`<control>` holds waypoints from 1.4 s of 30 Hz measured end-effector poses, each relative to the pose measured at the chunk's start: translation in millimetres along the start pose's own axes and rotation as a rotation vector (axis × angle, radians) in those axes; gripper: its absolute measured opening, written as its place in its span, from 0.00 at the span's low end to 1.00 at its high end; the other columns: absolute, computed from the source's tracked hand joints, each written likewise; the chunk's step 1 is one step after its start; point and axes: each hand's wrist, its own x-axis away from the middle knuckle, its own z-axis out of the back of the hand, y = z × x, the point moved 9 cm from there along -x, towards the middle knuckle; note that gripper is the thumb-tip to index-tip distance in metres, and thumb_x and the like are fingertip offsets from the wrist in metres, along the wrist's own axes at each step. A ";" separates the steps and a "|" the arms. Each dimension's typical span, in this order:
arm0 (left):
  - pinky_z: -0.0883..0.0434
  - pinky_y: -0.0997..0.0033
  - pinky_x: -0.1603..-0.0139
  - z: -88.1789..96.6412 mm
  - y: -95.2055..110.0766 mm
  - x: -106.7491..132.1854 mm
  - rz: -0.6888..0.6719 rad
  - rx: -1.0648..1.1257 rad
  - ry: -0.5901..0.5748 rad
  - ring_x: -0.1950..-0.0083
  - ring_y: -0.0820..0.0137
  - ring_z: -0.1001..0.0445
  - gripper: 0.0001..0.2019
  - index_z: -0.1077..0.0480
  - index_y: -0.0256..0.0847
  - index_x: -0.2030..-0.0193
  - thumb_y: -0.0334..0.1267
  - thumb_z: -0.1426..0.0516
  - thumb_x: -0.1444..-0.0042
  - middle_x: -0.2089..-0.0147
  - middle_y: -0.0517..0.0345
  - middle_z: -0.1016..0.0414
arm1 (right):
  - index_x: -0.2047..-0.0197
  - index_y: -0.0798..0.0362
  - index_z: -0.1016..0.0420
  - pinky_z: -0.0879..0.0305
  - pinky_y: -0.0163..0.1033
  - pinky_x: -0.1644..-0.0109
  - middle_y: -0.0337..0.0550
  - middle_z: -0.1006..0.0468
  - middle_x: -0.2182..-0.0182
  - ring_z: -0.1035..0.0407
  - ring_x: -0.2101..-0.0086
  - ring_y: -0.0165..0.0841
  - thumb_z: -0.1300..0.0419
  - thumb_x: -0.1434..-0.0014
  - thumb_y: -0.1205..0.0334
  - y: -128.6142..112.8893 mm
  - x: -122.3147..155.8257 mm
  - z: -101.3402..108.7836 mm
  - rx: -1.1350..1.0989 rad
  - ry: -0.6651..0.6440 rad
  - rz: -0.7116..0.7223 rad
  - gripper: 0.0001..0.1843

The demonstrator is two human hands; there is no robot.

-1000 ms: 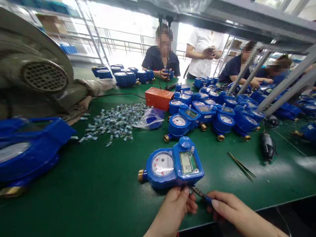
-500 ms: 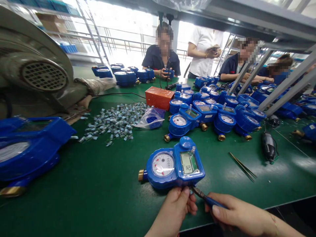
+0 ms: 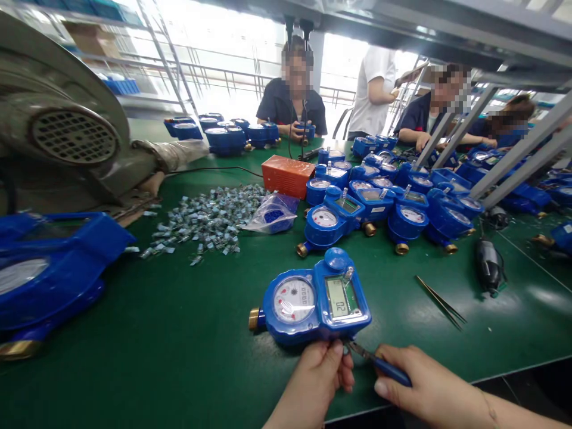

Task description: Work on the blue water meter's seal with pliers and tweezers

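A blue water meter [image 3: 313, 301] with a round dial, a small screen and a brass end lies on the green table [image 3: 179, 345] right in front of me. My left hand [image 3: 317, 381] has its fingers closed against the meter's near edge. My right hand [image 3: 429, 387] is closed on blue-handled pliers [image 3: 379, 362], whose metal tip reaches the meter's near right corner, beside my left thumb.
Many more blue meters [image 3: 379, 205] crowd the table's far right. A pile of small metal parts [image 3: 205, 220], a plastic bag [image 3: 272, 215] and an orange box [image 3: 287, 176] lie beyond. Tweezers [image 3: 440, 301] and a black tool [image 3: 488, 265] rest to the right. A large blue meter [image 3: 44, 268] sits at left. Co-workers sit opposite.
My right hand has slid slightly along the pliers; the meter and my left hand stay put. The standing person in white at the back has turned and moved right.
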 end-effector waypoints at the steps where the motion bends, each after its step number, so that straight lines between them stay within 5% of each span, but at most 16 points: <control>1: 0.37 0.69 0.68 0.1 -1.0 -0.3 0.000 -0.001 -0.002 0.71 0.73 0.35 0.12 0.35 0.32 0.65 0.42 0.47 0.42 0.69 0.55 0.31 | 0.70 0.54 0.35 0.50 0.34 0.70 0.37 0.31 0.75 0.39 0.73 0.30 0.46 0.44 0.52 -0.4 -0.2 0.8 0.020 0.003 -0.003 0.13; 17: 0.36 0.66 0.65 5.5 -5.9 -5.1 -0.064 -0.102 0.019 0.70 0.70 0.34 0.13 0.35 0.35 0.64 0.45 0.47 0.44 0.72 0.56 0.31 | 0.62 0.55 0.35 0.40 0.42 0.60 0.49 0.27 0.63 0.31 0.63 0.41 0.49 0.43 0.60 -2.6 2.6 -4.6 0.241 0.086 -0.053 0.08; 28: 0.45 0.71 0.74 -1.8 0.8 0.7 0.002 0.084 -0.034 0.78 0.76 0.43 0.09 0.38 0.36 0.72 0.37 0.49 0.43 0.77 0.62 0.38 | 0.64 0.56 0.34 0.44 0.36 0.65 0.40 0.35 0.71 0.44 0.71 0.30 0.51 0.45 0.36 -7.5 6.2 -8.6 -0.315 -0.185 0.051 0.28; 38: 0.46 0.72 0.76 -5.8 3.8 2.0 0.013 0.122 -0.053 0.78 0.77 0.43 0.09 0.38 0.36 0.72 0.36 0.50 0.43 0.75 0.61 0.38 | 0.59 0.57 0.34 0.48 0.34 0.69 0.38 0.38 0.73 0.47 0.73 0.29 0.53 0.47 0.32 -13.0 9.4 -11.5 -0.389 -0.261 0.020 0.34; 42: 0.46 0.72 0.76 -5.8 3.5 1.8 0.023 0.124 -0.048 0.79 0.77 0.43 0.08 0.39 0.37 0.72 0.36 0.49 0.43 0.75 0.62 0.39 | 0.62 0.57 0.34 0.45 0.35 0.66 0.39 0.36 0.72 0.45 0.71 0.30 0.53 0.45 0.34 -14.7 6.5 -11.0 -0.353 -0.190 0.057 0.31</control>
